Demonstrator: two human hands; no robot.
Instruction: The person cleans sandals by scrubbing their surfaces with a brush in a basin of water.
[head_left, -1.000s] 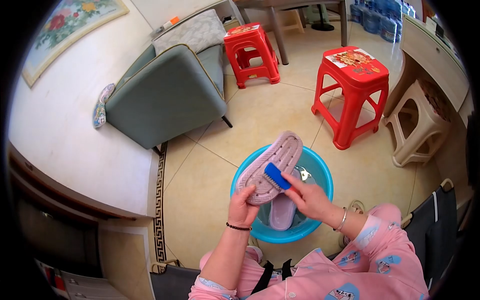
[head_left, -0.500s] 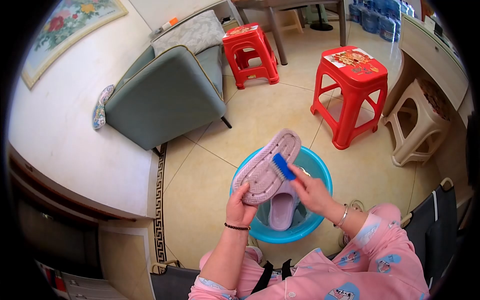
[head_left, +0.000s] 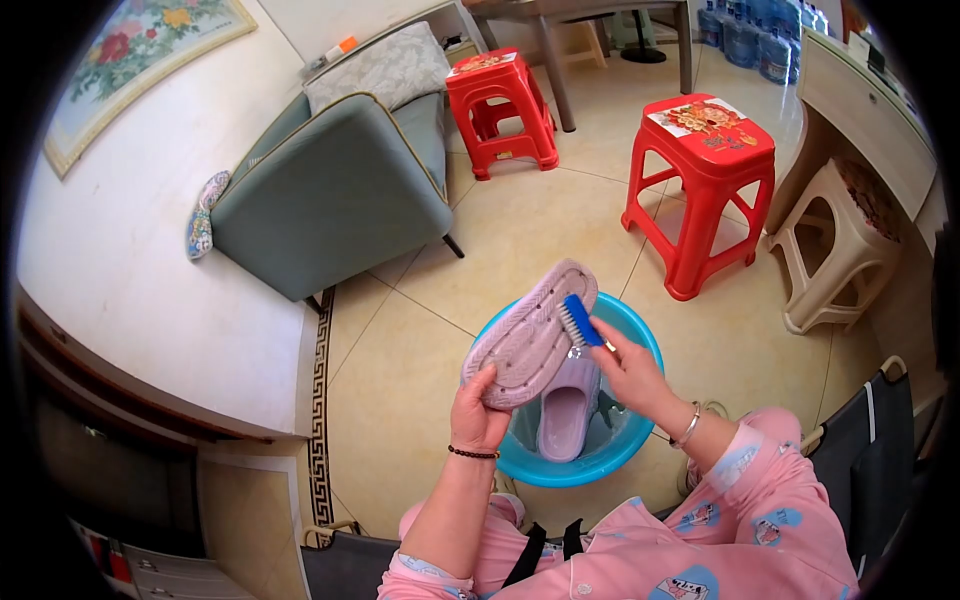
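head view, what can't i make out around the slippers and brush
All in the head view:
Held slipper: upper side hidden, turned away from the camera.
Left hand: most fingers hidden behind that slipper.
Brush: gripped part covered by the right hand.
Lower slipper: toe end partly covered by held slipper and brush.

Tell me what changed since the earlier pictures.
The right hand moved the blue bristled brush up and right along the held lilac moulded slipper, which shifted slightly left. Nothing taken or released: the left hand keeps its slipper; another lilac slipper stays in the round blue basin.
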